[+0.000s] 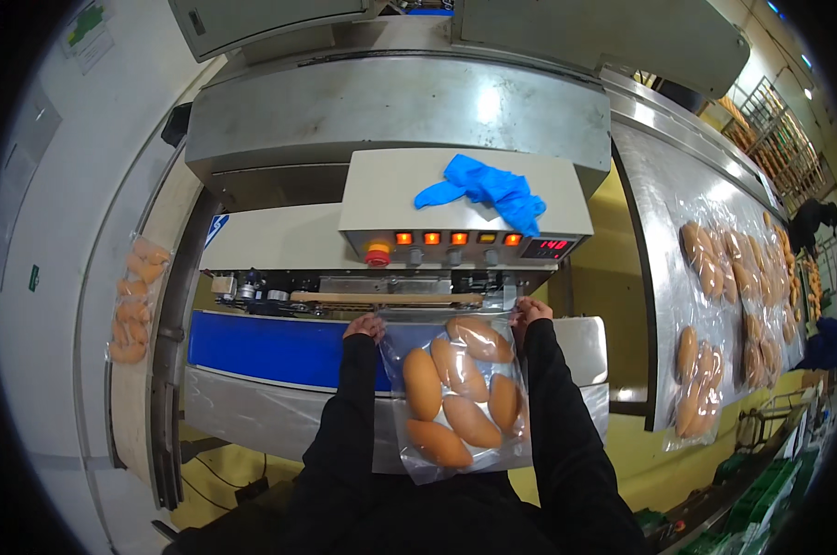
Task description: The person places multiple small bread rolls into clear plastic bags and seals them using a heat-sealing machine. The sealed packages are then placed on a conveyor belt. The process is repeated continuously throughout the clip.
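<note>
A clear plastic bag [460, 409] with several bread rolls [465, 420] hangs between my hands, its body lying over the front of a continuous band sealer [272, 236]. My left hand [365, 326] pinches the left corner of the bag's top edge. At the top right corner, my right hand [531, 311] grips the same bag beside the sealer's metal inlet. The bag's top edge runs along the sealing slot, just below a tan guard strip [390, 298]. Beneath and left of the bag shows the blue conveyor belt [265, 350].
Crumpled blue gloves [488, 191] lie on the control box [404, 187], which has lit switches and a red stop button [377, 254]. Several bagged rolls [737, 270] cover part of the steel table [658, 180] at right. Another bag of rolls [135, 302] rests on the left conveyor [172, 201].
</note>
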`<action>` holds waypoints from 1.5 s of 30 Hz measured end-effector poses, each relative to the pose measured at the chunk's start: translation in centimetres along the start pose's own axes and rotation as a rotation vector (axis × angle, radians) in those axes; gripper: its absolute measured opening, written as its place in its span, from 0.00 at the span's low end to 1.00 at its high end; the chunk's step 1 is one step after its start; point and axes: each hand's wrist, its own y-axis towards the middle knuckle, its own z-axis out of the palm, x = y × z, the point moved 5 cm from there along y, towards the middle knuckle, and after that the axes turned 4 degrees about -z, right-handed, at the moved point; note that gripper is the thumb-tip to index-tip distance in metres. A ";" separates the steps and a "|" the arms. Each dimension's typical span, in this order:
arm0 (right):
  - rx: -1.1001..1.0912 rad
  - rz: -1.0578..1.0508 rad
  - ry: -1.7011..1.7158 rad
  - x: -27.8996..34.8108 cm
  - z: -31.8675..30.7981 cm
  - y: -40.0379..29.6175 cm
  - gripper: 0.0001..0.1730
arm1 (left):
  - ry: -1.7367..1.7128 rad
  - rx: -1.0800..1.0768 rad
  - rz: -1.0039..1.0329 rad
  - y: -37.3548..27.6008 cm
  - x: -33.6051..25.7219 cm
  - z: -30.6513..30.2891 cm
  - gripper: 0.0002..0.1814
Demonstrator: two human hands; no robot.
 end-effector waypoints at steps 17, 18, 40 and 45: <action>-0.004 -0.587 -0.779 -6.1 7.8 -22.6 0.23 | 0.721 -0.058 0.287 -13.1 -0.4 -11.7 0.38; 0.022 -0.580 -0.759 -6.5 8.6 -22.5 0.24 | 0.710 -0.088 0.279 -12.7 -0.6 -12.7 0.38; 0.496 -0.189 -0.145 -13.5 27.2 -26.7 0.22 | 0.741 -0.223 0.015 -11.6 -12.9 -26.3 0.42; 0.502 -0.204 -0.135 -14.5 32.0 -29.6 0.31 | 0.782 -0.203 0.064 -10.9 -16.2 -30.9 0.44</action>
